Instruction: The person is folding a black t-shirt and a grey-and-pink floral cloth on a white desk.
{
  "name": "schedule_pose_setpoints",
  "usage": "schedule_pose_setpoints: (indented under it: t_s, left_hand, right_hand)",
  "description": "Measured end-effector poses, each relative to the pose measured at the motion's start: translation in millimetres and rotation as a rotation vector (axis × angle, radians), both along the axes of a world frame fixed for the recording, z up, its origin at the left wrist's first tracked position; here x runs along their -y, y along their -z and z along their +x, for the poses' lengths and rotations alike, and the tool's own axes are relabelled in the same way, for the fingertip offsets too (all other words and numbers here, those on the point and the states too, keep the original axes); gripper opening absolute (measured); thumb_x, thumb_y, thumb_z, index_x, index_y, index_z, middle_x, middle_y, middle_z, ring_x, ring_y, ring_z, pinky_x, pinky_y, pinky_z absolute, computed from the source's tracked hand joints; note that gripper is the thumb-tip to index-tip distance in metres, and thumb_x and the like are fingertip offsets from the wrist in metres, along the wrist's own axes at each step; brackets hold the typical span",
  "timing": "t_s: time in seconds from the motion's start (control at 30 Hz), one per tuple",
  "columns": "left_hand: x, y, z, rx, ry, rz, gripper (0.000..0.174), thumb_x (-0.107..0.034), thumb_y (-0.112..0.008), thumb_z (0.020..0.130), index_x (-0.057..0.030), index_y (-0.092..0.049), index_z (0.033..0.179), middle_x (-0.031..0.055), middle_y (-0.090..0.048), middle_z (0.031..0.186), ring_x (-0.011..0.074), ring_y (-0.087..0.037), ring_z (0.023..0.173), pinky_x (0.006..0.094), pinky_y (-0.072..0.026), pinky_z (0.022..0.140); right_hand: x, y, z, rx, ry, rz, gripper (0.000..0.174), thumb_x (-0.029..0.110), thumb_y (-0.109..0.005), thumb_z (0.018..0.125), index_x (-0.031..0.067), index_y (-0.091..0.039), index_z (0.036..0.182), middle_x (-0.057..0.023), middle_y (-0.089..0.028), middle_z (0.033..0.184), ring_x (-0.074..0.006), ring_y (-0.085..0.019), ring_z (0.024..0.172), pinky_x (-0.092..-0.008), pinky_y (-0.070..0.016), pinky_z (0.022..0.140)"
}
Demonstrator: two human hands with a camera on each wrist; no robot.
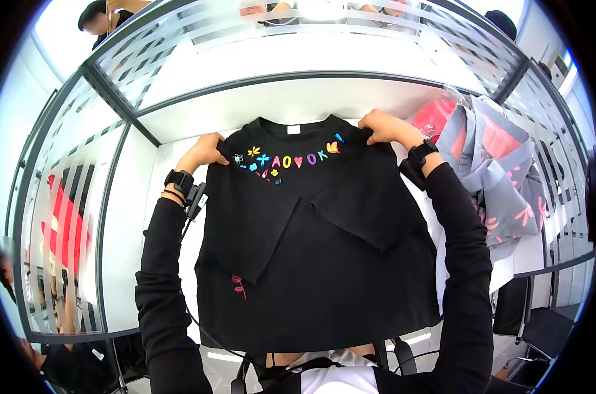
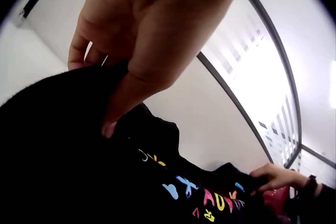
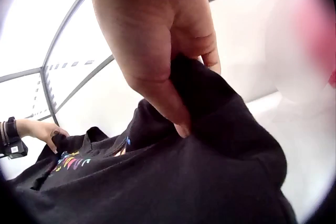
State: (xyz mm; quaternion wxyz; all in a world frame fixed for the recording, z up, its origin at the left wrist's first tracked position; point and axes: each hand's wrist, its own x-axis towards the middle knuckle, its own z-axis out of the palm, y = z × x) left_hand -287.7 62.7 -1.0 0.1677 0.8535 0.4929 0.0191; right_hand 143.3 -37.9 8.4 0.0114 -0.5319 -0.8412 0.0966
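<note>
A black T-shirt is spread out in front of me in the head view, collar away from me, sleeves folded inward over its front. Colourful letters and small pictures curve below the neckline, and a red flower shows lower left. My left hand pinches the left shoulder; in the left wrist view its thumb lies over the black cloth, other fingers behind. At the opposite shoulder my right hand grips the fabric, its thumb on the near side in the right wrist view. The lower hem hangs toward my lap.
Grey cloth with pink flowers lies piled at the right, with a red item in clear plastic behind it. Framed glass partitions border the white table. Other people are beyond the glass, and a black chair stands lower right.
</note>
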Motion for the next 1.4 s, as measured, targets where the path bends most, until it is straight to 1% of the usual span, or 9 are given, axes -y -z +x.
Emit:
schedule_pose_setpoints:
  t_s: [0.17,0.43,0.57,0.73,1.03,1.17,1.27,1.33,1.4]
  left_hand:
    - [11,-33,4,0.027,0.016,0.217,0.04,-0.01,-0.077,0.055,-0.0058,-0.064,0.093,0.0176,-0.064,0.084,0.0347,-0.061,0.083,0.0386,-0.0489,0.074]
    - [36,-137,5,0.452,-0.03,0.799,0.029,-0.009,-0.071,0.065,-0.003,-0.055,0.088,0.0181,-0.06,0.085,0.0381,-0.056,0.087,0.0406,-0.0441,0.069]
    - [60,-170,18,0.387,-0.17,1.144,0.029,-0.009,-0.067,0.07,-0.0086,-0.054,0.095,0.0083,-0.061,0.093,0.0341,-0.057,0.088,0.0407,-0.047,0.068]
    - [64,-198,16,0.299,-0.192,1.401,0.031,-0.01,-0.065,0.071,-0.0128,-0.055,0.1,0.0054,-0.059,0.093,0.0312,-0.059,0.087,0.0401,-0.0486,0.068]
    - [71,-214,16,0.231,-0.344,1.391,0.026,-0.015,-0.06,0.079,-0.0128,-0.053,0.104,0.0079,-0.06,0.094,0.0311,-0.061,0.081,0.037,-0.0491,0.066]
    - [51,-218,4,0.517,-0.143,1.322,0.033,-0.006,-0.066,0.067,-0.0061,-0.054,0.099,0.0134,-0.059,0.089,0.0349,-0.06,0.079,0.0391,-0.0477,0.068]
    - [67,-207,-12,0.494,0.063,1.252,0.032,-0.004,-0.066,0.065,-0.0032,-0.054,0.094,0.0163,-0.059,0.088,0.0371,-0.058,0.081,0.0395,-0.0466,0.07]
    - [101,-190,-23,0.441,0.051,0.932,0.032,-0.001,-0.065,0.066,-0.0029,-0.056,0.096,0.0174,-0.059,0.093,0.0367,-0.057,0.085,0.0368,-0.0465,0.073]
    - [140,-163,-40,0.473,0.328,0.845,0.038,0.008,-0.06,0.067,-0.0017,-0.055,0.103,0.0157,-0.06,0.093,0.035,-0.058,0.087,0.0334,-0.0467,0.075]
  right_hand:
    - [12,-32,-4,0.037,0.04,0.316,0.029,0.01,-0.07,0.066,0.0018,-0.048,0.084,-0.0168,-0.058,0.079,-0.038,-0.055,0.083,-0.0454,-0.0431,0.071]
    - [25,-132,7,0.176,0.079,1.009,0.021,0.003,-0.054,0.075,0.0059,-0.047,0.094,-0.0123,-0.056,0.082,-0.0336,-0.056,0.082,-0.0418,-0.0457,0.067]
    - [36,-174,2,0.357,0.118,1.202,0.028,0.001,-0.052,0.076,0.0069,-0.048,0.103,-0.0114,-0.055,0.084,-0.0304,-0.057,0.081,-0.0403,-0.0469,0.065]
    - [54,-216,-23,0.282,0.224,1.296,0.013,-0.001,-0.048,0.07,0.0011,-0.047,0.082,-0.017,-0.054,0.075,-0.0343,-0.057,0.072,-0.0435,-0.0459,0.06]
    - [40,-238,-35,0.508,0.343,1.322,0.022,0.003,-0.053,0.072,0.0018,-0.052,0.094,-0.0142,-0.057,0.079,-0.0297,-0.06,0.075,-0.0377,-0.0499,0.061]
    - [35,-251,-39,0.472,0.381,1.333,0.021,0.004,-0.052,0.074,0.0018,-0.052,0.095,-0.0138,-0.056,0.078,-0.03,-0.06,0.074,-0.0383,-0.0494,0.061]
    - [50,-238,-31,0.465,0.211,1.294,0.023,0.007,-0.053,0.075,0.0024,-0.053,0.097,-0.014,-0.058,0.08,-0.0312,-0.06,0.075,-0.0395,-0.0491,0.062]
    - [63,-215,-20,0.41,0.01,1.332,0.027,0.001,-0.051,0.075,0.0069,-0.049,0.102,-0.011,-0.053,0.08,-0.0291,-0.057,0.077,-0.0391,-0.046,0.065]
    - [100,-191,-18,0.408,-0.118,1.226,0.026,0.002,-0.052,0.073,0.0064,-0.05,0.098,-0.0087,-0.052,0.076,-0.028,-0.056,0.073,-0.0374,-0.0455,0.063]
